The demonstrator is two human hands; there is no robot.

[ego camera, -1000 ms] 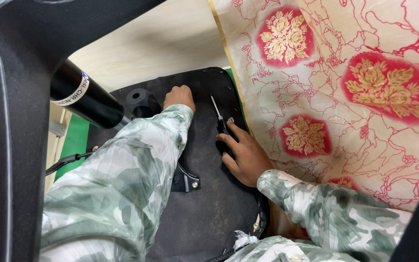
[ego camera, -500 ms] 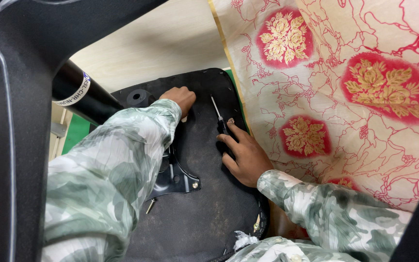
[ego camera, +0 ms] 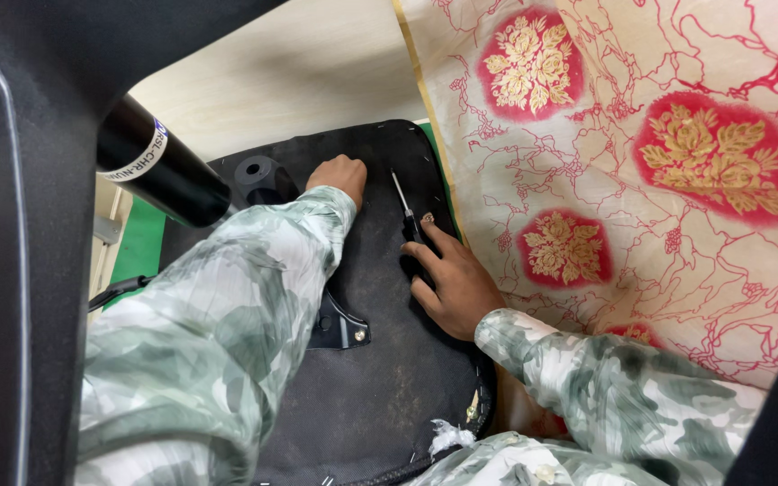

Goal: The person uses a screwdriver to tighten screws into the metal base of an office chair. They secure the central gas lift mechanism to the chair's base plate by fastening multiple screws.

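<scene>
Black-handled slim metal screwdriver (ego camera: pixel 404 209) points to twelve o'clock from the right hand (ego camera: pixel 450 283), whose fingers clamp its handle; left hand (ego camera: pixel 339 175) fisted at ten o'clock.

Black seat panel (ego camera: pixel 380 396), green-and-white camouflage sleeves (ego camera: pixel 218 342), cream cloth (ego camera: pixel 659 180) with red-and-gold floral medallions.

We see bare room on the black seat underside (ego camera: pixel 380 396) between our hands. The black cylinder (ego camera: pixel 159 166) and a round boss (ego camera: pixel 254 171) block the left. The patterned cloth (ego camera: pixel 641 180) hems the right edge, and the screwdriver (ego camera: pixel 404 209) lies, perhaps loose, across the upper middle.
</scene>
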